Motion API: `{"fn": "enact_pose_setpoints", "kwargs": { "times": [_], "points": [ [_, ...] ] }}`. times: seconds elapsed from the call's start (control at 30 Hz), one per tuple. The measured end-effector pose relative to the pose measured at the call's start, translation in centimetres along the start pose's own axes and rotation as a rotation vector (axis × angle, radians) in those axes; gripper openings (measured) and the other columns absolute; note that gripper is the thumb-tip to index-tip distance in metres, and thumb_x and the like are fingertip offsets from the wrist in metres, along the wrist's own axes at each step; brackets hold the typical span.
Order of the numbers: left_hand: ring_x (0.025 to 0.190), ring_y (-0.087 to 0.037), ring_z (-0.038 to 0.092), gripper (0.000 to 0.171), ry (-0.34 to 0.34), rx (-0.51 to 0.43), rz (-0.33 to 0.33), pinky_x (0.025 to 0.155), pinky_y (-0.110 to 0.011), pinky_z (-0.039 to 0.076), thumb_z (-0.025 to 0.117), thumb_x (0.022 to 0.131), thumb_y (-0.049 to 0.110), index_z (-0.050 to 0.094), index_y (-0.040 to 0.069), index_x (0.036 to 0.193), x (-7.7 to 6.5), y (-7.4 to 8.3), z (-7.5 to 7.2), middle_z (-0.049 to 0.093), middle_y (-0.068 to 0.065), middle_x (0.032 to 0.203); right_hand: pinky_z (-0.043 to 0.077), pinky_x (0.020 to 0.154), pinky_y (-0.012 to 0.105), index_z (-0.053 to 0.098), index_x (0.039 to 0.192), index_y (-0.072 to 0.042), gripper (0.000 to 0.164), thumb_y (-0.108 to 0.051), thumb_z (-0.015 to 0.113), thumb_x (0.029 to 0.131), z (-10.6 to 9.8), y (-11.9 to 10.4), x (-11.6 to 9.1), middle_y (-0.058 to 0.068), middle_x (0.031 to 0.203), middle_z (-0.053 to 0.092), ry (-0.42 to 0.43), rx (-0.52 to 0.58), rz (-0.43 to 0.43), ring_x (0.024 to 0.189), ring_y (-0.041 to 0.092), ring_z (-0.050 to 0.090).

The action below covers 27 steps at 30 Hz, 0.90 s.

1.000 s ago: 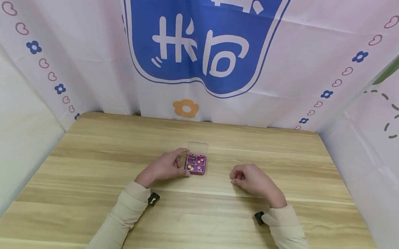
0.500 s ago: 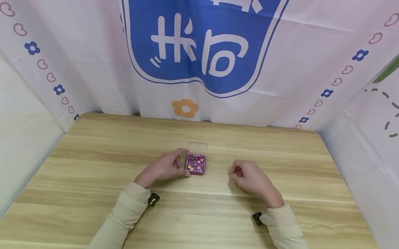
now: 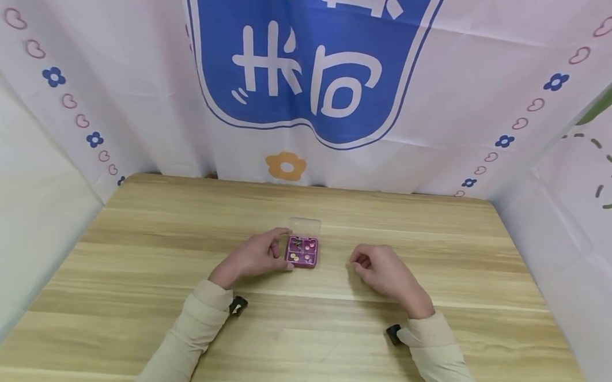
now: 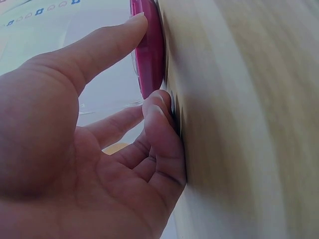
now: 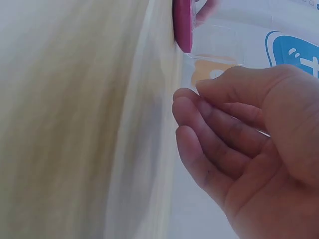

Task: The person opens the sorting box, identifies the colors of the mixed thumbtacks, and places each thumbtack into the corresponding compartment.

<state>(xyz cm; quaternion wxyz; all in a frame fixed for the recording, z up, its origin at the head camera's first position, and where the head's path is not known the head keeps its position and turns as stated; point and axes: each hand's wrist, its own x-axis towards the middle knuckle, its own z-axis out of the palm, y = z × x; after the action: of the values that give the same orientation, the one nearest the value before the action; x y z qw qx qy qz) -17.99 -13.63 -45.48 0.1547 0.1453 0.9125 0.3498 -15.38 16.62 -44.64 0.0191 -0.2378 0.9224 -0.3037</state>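
A small purple pill box [image 3: 302, 260] with four-part dividers stands on the table, its clear lid [image 3: 305, 227] raised at the back. Small yellow, pinkish and green pieces lie in its compartments. My left hand [image 3: 255, 255] holds the box from the left, thumb at the front corner and index finger at the back; the other fingers are curled in, as the left wrist view shows. To the right of the box, apart from it, my right hand [image 3: 385, 271] has thumb and index finger pinched just above the table. Whatever lies between those fingertips is hidden now.
The wood-grain table [image 3: 298, 340] reaches to a white printed curtain [image 3: 338, 164] at the back, with light side curtains left and right. A dark wrist camera [image 3: 238, 306] sits at the left cuff, another dark camera [image 3: 393, 334] at the right.
A small white speck showed at my right fingertips one second ago and is no longer visible at that spot. The right hand has moved slightly up and left. My left hand stays on the box.
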Motion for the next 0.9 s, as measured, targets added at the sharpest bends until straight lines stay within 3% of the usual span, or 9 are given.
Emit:
{"fn": "enact_pose_setpoints", "kwargs": {
  "times": [0.23,0.6,0.9],
  "points": [
    [0.065,-0.017,0.053,0.083,-0.002,-0.011,0.009,0.056,-0.033,0.049,0.082,0.071,0.031,0.039,0.016,0.141,-0.2,0.0,0.0,0.059,-0.004,0.083,0.053,0.066,0.031,0.071,0.087,-0.012,0.008,-0.006,0.068,0.082,0.2,-0.9,1.3,-0.004,0.083,0.065,0.029,-0.016,-0.068,0.074,0.007,0.056],
    [0.063,-0.018,0.053,0.083,0.004,-0.015,0.012,0.055,-0.033,0.048,0.082,0.071,0.028,0.039,0.015,0.141,-0.2,-0.2,-0.2,0.059,-0.005,0.082,0.052,0.066,0.027,0.073,0.089,-0.010,0.008,-0.008,0.069,0.083,1.9,-3.2,5.1,-0.005,0.081,0.067,-0.023,0.059,-0.065,0.070,0.006,0.057],
    [0.066,-0.019,0.054,0.084,-0.018,-0.030,0.015,0.057,-0.034,0.050,0.081,0.071,0.031,0.038,0.015,0.141,-0.2,0.3,-0.3,0.059,-0.006,0.084,0.052,0.060,0.025,0.072,0.086,-0.010,0.005,-0.008,0.070,0.082,2.5,-4.3,5.8,-0.006,0.076,0.065,-0.062,0.085,-0.036,0.066,0.006,0.057]
  ]
}}
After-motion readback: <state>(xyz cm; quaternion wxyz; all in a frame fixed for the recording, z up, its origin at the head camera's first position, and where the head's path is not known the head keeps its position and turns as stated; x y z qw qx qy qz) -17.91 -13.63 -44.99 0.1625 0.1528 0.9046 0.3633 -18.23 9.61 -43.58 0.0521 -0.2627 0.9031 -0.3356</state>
